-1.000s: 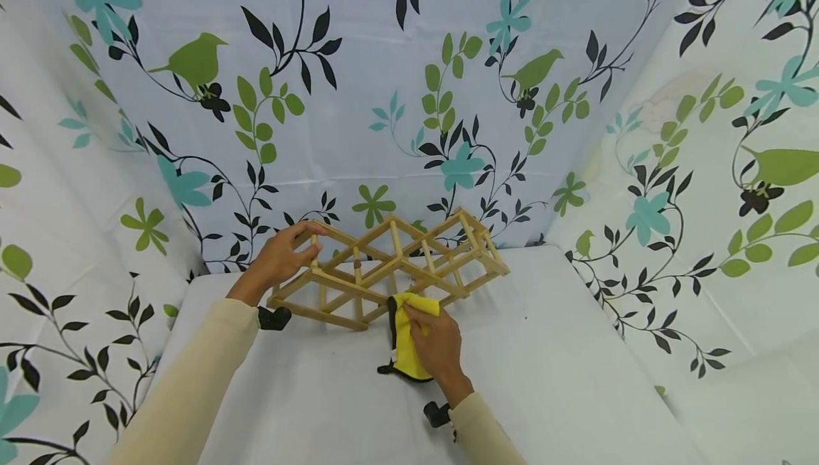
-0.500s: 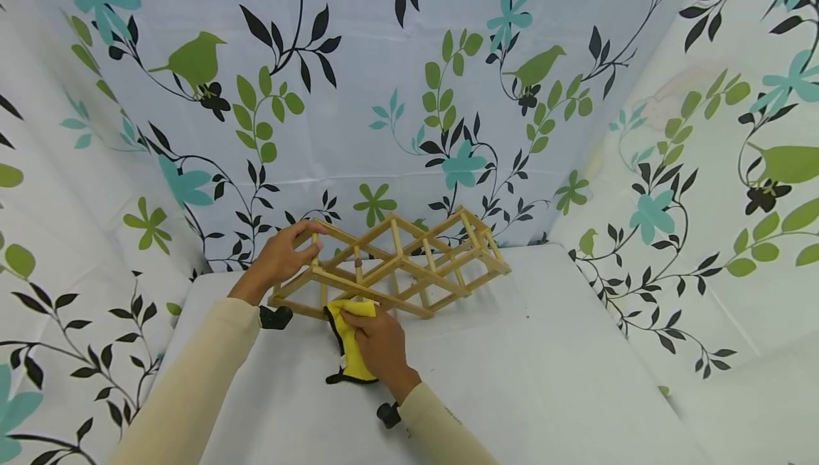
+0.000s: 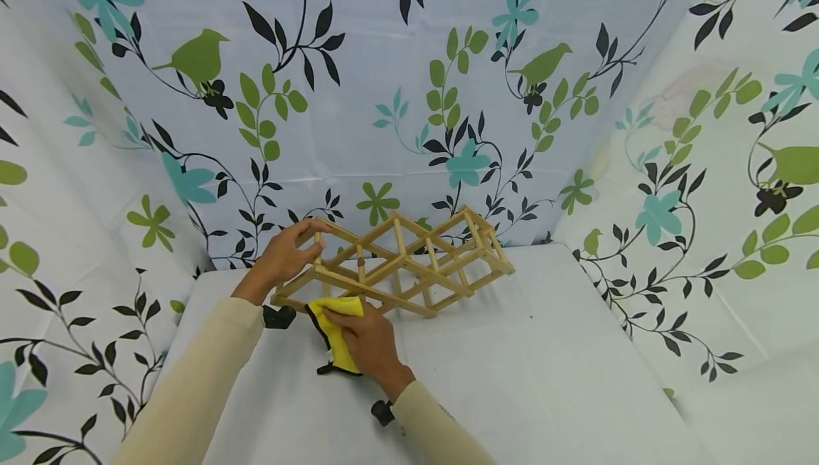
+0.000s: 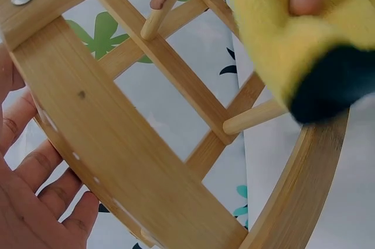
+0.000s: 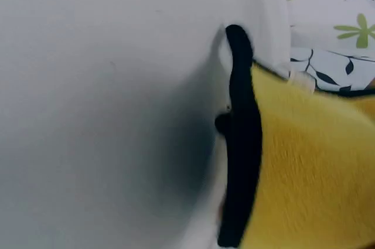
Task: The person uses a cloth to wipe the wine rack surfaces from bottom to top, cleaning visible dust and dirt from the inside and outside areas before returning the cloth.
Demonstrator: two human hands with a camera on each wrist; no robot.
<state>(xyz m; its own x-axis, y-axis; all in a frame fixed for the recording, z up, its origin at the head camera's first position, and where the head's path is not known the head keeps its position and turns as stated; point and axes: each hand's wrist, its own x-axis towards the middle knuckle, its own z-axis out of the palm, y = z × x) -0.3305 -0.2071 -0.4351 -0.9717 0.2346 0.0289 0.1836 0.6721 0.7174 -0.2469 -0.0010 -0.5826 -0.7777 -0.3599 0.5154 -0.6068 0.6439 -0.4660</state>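
A folding wooden lattice rack [image 3: 403, 263] of pale slats and round dowels stands at the back of the white table. My left hand [image 3: 281, 257] grips its left end; in the left wrist view those fingers [image 4: 38, 173] lie along the edge of a wide slat [image 4: 111, 120]. With my right hand [image 3: 371, 344] I hold a yellow cloth [image 3: 344, 306] with black edging against the rack's lower front bar, near the left end. The cloth [image 4: 263, 32] covers part of a slat in the left wrist view. In the right wrist view the cloth [image 5: 310, 161] hides my fingers.
The white tabletop [image 3: 544, 365] spreads to the front and right. Floral fabric [image 3: 345, 124] hangs close behind the rack and at both sides. Black devices are on the left wrist [image 3: 279, 317] and the right wrist [image 3: 382, 413].
My right hand has slid left with the cloth along the rack's lower front, from near its middle to the left end. My left hand keeps its hold, and the rack has barely moved.
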